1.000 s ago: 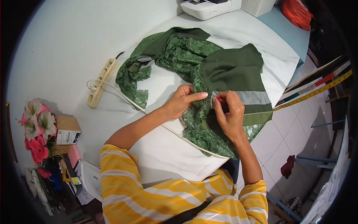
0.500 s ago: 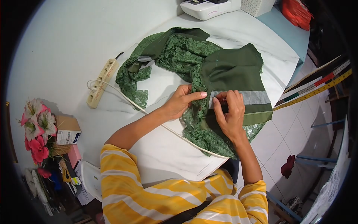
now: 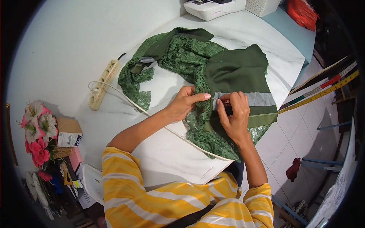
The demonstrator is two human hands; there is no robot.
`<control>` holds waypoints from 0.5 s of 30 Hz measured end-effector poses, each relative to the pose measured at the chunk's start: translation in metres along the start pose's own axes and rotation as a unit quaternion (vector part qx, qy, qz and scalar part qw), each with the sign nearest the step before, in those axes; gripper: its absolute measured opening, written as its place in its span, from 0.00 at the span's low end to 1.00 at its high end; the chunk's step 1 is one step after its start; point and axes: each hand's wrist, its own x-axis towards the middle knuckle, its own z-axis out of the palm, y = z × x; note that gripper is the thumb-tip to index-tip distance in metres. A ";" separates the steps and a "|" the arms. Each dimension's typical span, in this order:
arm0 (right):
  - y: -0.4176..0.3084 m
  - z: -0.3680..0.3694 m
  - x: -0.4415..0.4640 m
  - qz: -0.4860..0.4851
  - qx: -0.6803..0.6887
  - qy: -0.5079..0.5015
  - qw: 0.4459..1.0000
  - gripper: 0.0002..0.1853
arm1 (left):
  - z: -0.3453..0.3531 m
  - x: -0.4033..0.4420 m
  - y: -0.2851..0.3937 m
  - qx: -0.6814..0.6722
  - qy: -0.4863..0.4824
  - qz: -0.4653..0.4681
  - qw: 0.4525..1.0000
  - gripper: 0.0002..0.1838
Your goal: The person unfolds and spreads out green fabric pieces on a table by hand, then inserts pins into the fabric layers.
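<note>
A dark green garment of lace point(image 3: 199, 47) and plain cloth point(image 3: 239, 72) lies spread over the white marbled table point(image 3: 163, 152). Across the plain part runs a grey strip point(image 3: 262, 99). My left hand point(image 3: 184, 103) grips the lace edge beside this strip, thumb on top and the other fingers partly hidden beneath the fabric. Just to its right, my right hand point(image 3: 236, 116) is closed in a pinch over the strip's left end. From its fingertips a thin needle point(image 3: 215, 98) points toward my left thumb. Whether thread runs through it is too small to tell.
A white cable point(image 3: 171, 130) crosses the table from the power strip point(image 3: 103, 85) and passes by the garment. At the back stands a white machine point(image 3: 215, 9) near a white basket point(image 3: 262, 5). Artificial flowers point(image 3: 40, 133) and a small box point(image 3: 69, 132) are at the left.
Hardly anything differs. My right fingers have shifted very slightly at the pinch; my left hand and the garment stay where they were.
</note>
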 end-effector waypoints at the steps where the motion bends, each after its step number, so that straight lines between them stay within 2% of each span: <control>1: 0.000 0.000 0.000 -0.002 -0.001 -0.001 1.000 0.04 | -0.001 0.000 0.000 0.000 0.001 -0.001 1.000 0.05; 15: -0.002 -0.001 0.000 0.009 0.029 -0.009 0.999 0.04 | 0.001 -0.001 0.002 -0.002 -0.003 -0.004 1.000 0.05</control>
